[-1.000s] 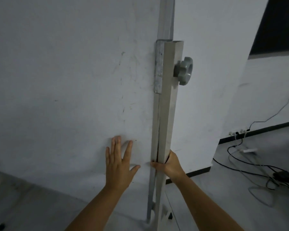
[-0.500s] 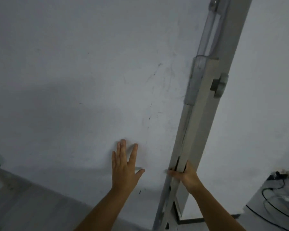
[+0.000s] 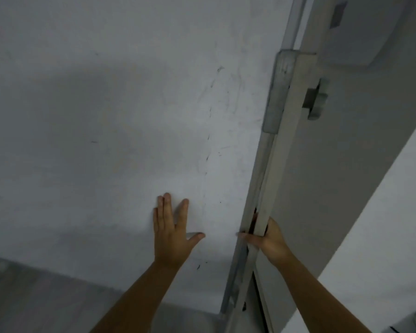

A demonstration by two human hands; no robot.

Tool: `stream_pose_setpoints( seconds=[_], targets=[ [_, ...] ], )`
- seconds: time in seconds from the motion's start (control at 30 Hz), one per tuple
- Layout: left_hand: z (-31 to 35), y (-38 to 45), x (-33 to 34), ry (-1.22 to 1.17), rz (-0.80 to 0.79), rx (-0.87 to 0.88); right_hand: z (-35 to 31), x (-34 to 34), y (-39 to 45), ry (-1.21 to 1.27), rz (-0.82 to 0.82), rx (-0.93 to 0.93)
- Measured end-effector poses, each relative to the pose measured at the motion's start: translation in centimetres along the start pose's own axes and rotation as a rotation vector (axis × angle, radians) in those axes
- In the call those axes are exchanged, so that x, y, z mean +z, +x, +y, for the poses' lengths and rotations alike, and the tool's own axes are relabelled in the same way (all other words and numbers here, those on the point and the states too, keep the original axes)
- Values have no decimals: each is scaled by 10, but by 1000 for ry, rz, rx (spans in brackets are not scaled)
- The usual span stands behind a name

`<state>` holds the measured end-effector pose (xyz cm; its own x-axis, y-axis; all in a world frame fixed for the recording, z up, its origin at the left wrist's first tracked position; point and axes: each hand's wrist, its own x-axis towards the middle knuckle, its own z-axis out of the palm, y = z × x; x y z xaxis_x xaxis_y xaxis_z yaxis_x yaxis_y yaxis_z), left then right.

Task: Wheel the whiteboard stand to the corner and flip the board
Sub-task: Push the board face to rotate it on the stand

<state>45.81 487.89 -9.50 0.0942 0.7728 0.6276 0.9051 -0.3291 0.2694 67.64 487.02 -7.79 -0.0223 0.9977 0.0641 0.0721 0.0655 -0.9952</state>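
A dim room with pale grey walls and a grey floor showing at the lower left; most of the view is filled by the whiteboard, its white face close in front of the camera and marked with faint dark smudges and a dotted line of specks; along its right edge runs the metal upright of the stand, leaning in the wide-angle view, with a grey bracket near the top and a grey locking knob jutting from its right side; the left hand lies flat against the board's face, fingers spread and straight, thumb out to the right, gripping nothing; the right hand is wrapped around the upright low down, thumb across the front and fingers curled behind it, clamped on the post; both forearms rise from the bottom edge; a rounded pale fixture, blurred, shows at the top right.
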Motion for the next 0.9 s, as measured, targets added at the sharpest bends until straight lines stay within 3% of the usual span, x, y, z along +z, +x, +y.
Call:
stream_pose_setpoints(
  seconds=[0.43,0.6,0.9],
  targets=[
    [-58,87,60,148,31,-171,6,21,136,-38,-179,41],
    [-82,96,65,217,30,-159,9,41,154,-13,-213,57],
    [-112,89,69,101,87,-55,10,61,161,-20,-127,84]
  ],
)
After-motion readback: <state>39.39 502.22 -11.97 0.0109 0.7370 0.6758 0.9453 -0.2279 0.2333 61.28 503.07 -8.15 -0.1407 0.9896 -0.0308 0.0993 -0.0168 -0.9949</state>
